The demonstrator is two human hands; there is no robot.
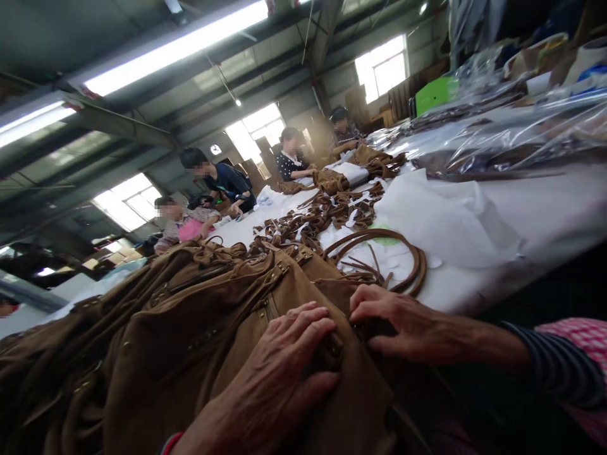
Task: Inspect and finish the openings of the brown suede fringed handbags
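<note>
Lying spread, the left hand (277, 373) touches the front brown bag (303, 284), whose long axis slants away and leftward, buckled end towards the counter's (453, 294) far side. The right hand (408, 322), equally near, curls at its right edge; whether it pinches cloth, I cannot tell.

Two hands (265, 373), several brown bags (175, 335) under the fingers (315, 328)
Beyond the fingers: at least four people (230, 183), three bright windows (382, 71), one clock (215, 150).
</note>
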